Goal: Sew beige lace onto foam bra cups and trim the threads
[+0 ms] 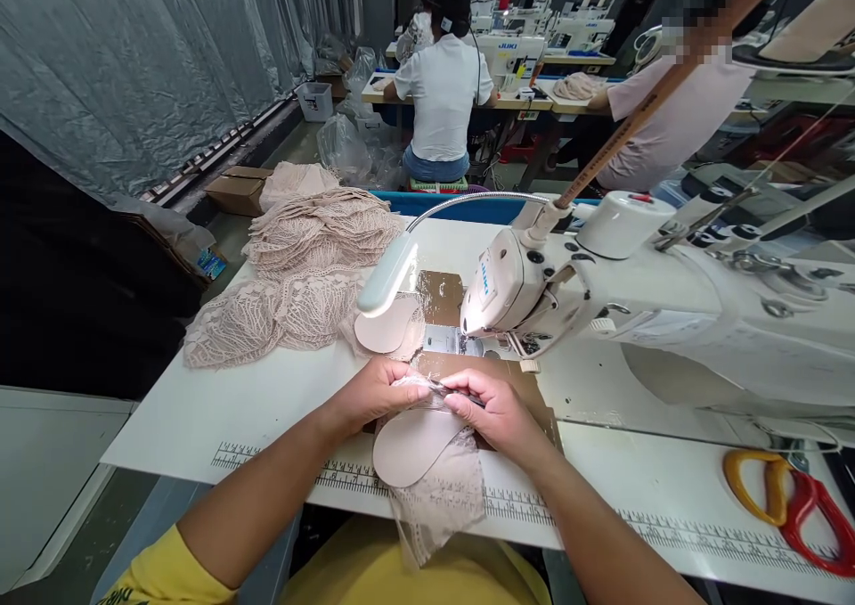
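My left hand (382,397) is closed, pinching the edge of a beige lace piece (444,489) between thumb and fingers. My right hand (498,413) is closed around a slim dark metal tool (437,386), whose tip meets the lace by my left fingertips; its exact kind is mostly hidden by my fingers. Below both hands, a smooth beige oval pad (414,449) lies on the lace, which hangs over the table's front edge. Just beyond my hands, another pad (386,327) rests on lace beside the needle area of the white sewing machine (508,284).
Stacked beige lace pieces (321,240) cover the table's back left. A lit lamp (387,275) on a bent neck hangs over the work. Scissors with orange and red handles (815,520) lie at the right. Two people sit at machines ahead. A printed ruler (521,504) follows the front edge.
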The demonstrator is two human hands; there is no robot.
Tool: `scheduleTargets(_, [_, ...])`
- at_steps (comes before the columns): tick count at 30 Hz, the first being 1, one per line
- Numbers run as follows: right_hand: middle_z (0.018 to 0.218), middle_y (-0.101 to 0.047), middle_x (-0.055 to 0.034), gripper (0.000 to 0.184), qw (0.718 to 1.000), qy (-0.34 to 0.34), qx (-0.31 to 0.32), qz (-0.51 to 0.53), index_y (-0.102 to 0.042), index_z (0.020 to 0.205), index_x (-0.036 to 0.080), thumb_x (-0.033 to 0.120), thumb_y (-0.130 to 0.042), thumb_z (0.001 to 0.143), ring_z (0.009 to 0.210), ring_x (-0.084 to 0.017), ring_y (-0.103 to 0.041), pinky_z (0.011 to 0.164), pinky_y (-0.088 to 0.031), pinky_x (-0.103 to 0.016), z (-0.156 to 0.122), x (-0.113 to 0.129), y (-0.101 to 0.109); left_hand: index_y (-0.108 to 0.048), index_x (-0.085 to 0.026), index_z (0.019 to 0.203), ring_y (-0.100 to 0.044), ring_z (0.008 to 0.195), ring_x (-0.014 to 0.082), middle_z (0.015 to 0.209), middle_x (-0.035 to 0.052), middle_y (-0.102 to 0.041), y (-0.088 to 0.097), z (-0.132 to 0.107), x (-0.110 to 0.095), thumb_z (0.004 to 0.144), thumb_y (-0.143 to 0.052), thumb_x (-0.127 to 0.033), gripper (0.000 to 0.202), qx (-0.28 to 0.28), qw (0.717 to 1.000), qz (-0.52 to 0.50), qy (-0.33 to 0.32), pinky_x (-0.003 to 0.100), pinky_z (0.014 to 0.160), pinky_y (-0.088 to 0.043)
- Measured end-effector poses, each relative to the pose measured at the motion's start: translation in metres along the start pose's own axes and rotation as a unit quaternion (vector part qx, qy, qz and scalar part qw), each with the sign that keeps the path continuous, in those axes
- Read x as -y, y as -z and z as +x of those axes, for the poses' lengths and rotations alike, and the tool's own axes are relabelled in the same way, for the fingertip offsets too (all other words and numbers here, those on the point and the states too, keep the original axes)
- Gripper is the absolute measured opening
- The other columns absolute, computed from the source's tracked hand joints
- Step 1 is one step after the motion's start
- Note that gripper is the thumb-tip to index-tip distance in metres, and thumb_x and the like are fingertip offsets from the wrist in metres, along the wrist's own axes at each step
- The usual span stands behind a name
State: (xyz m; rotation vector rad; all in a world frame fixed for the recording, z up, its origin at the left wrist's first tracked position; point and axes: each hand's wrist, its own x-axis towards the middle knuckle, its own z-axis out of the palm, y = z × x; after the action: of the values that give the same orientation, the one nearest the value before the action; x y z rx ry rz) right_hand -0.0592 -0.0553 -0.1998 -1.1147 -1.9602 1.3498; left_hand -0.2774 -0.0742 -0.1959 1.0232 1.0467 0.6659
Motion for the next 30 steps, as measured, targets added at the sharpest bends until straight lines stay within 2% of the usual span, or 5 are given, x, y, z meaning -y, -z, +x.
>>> scheduleTargets(4, [0.097, -0.069, -0.001, 0.017, 1.0, 0.004, 0.013, 0.0, -0.067, 0.099, 0.023, 0.031, -0.058, 0.088, 0.089, -0.017, -0.062, 0.078, -0.046, -0.029, 0.0, 0.001, -0.001, -0.061, -0.011, 0.074, -0.024, 0.043, 0.0044, 0.049, -0.0071, -0.033, -0.003, 0.0, -0.003, 0.076, -0.069, -0.044, 0.034, 0.003, 1.0, 0.018, -0.005, 0.021, 0.04, -0.013])
scheduleTargets(12, [0.092, -0.069, 0.0001, 0.015, 1.0, 0.019, 0.015, 0.007, -0.068, 0.097, 0.024, 0.029, -0.058, 0.088, 0.084, -0.016, -0.063, 0.074, -0.046, -0.026, 0.004, 0.007, -0.007, -0.043, -0.015, 0.058, -0.023, 0.042, 0.0032, 0.047, -0.008, -0.03, -0.007, 0.0, -0.004, 0.076, -0.069, -0.041, 0.041, 0.023, 0.999, 0.037, -0.013, 0.02, 0.04, -0.013])
scheduleTargets(17, [0.088, -0.069, -0.0008, 0.015, 1.0, 0.02, 0.005, 0.011, -0.069, 0.091, 0.023, 0.03, -0.056, 0.089, 0.082, -0.016, -0.062, 0.073, -0.046, -0.026, 0.003, 0.006, -0.005, -0.043, -0.016, 0.059, -0.022, 0.04, 0.0038, 0.044, -0.0083, -0.03, -0.006, 0.0, -0.004, 0.079, -0.066, -0.041, 0.04, 0.038, 0.998, 0.042, -0.014, 0.021, 0.038, -0.012])
scheduleTargets(23, [0.089, -0.069, -0.0009, 0.015, 0.999, 0.018, 0.029, 0.007, -0.069, 0.096, 0.023, 0.03, -0.059, 0.087, 0.08, -0.015, -0.062, 0.071, -0.047, -0.026, 0.001, 0.004, 0.001, -0.043, -0.016, 0.059, -0.024, 0.04, 0.004, 0.045, -0.008, -0.031, -0.007, 0.0, -0.005, 0.077, -0.067, -0.041, 0.039, 0.033, 0.998, 0.051, -0.019, 0.021, 0.039, -0.013])
scheduleTargets(30, [0.086, -0.068, 0.0, 0.013, 1.0, 0.02, 0.024, 0.004, -0.069, 0.09, 0.023, 0.028, -0.057, 0.088, 0.08, -0.015, -0.061, 0.071, -0.045, -0.026, 0.005, 0.011, -0.007, -0.038, -0.015, 0.056, -0.023, 0.05, 0.0053, 0.053, -0.0067, -0.028, -0.011, 0.002, -0.002, 0.076, -0.067, -0.041, 0.044, 0.028, 0.997, 0.074, -0.025, 0.021, 0.045, -0.014])
